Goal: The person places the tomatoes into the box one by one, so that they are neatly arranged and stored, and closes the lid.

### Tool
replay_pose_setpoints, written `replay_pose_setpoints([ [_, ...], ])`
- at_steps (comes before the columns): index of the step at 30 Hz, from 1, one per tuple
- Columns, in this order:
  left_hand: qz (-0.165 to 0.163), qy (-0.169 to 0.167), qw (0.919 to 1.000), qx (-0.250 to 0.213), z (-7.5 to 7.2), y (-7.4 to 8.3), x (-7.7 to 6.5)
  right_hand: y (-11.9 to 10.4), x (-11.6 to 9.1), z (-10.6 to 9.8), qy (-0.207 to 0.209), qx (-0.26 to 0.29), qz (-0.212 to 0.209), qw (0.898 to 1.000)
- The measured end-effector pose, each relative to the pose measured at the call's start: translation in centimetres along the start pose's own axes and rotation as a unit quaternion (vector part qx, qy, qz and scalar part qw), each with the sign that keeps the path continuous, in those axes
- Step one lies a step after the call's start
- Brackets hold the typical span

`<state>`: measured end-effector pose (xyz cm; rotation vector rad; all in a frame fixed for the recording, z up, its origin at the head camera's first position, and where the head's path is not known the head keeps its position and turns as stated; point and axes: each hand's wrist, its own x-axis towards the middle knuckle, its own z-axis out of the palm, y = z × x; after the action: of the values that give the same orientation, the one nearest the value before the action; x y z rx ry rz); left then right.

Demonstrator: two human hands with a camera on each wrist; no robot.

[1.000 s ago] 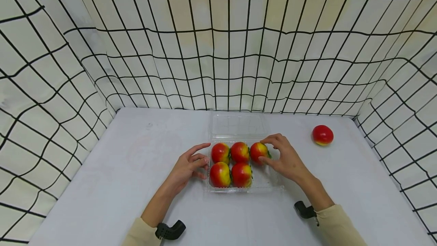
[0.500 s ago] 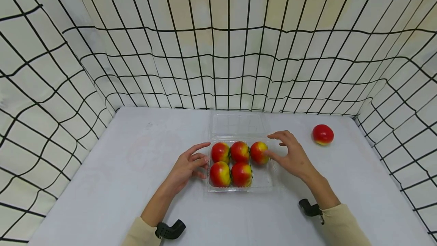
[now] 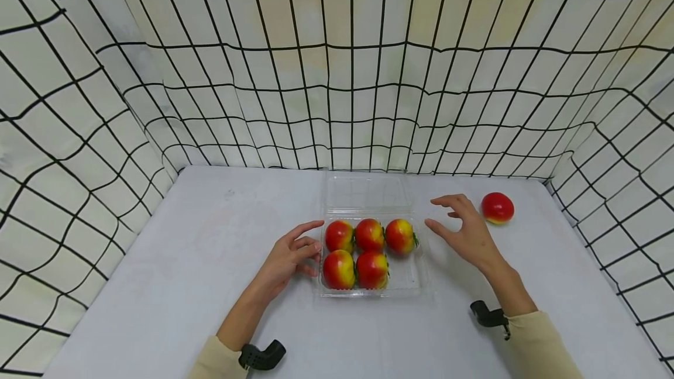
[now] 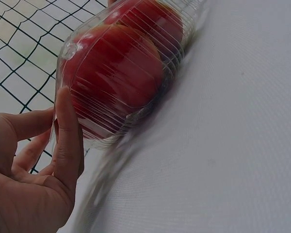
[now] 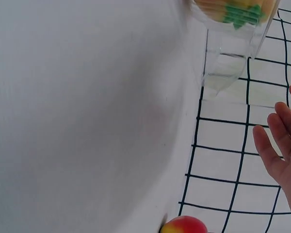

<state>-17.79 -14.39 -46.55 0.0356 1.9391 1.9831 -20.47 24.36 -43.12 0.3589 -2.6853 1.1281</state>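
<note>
In the head view, a clear plastic clamshell box point(image 3: 405, 276) lies open on the table. Several round red-and-yellow fruits point(image 3: 370, 234) with green leafy caps fill most of it, three in the far row and two in the near row. My left hand point(image 3: 284, 262) is at the box's left side; in the left wrist view its thumb and fingers point(image 4: 65, 136) pinch the edge of the box wall. My right hand point(image 3: 468, 235) hovers right of the box, holding nothing, thumb and fingers spread apart. A single similar fruit point(image 3: 497, 208) rests on the table just beyond it.
The box's lid point(image 3: 368, 192) leans back at its far side. A white table point(image 3: 237, 203) carries everything, and black netting point(image 3: 353, 69) over white walls encloses its back and sides.
My right hand has let go of the far-row right fruit, which stays in the box, and has moved right toward the lone fruit. My left hand stays in place.
</note>
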Motion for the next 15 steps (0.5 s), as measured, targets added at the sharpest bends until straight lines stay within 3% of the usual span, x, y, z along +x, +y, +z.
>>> replay_pose_setpoints([
  [15, 0.0, 0.003, 1.0, 0.001, 0.1, 0.0, -0.1, 1.7, 0.1, -2.2, 0.044, -0.018, 0.024, 0.999],
])
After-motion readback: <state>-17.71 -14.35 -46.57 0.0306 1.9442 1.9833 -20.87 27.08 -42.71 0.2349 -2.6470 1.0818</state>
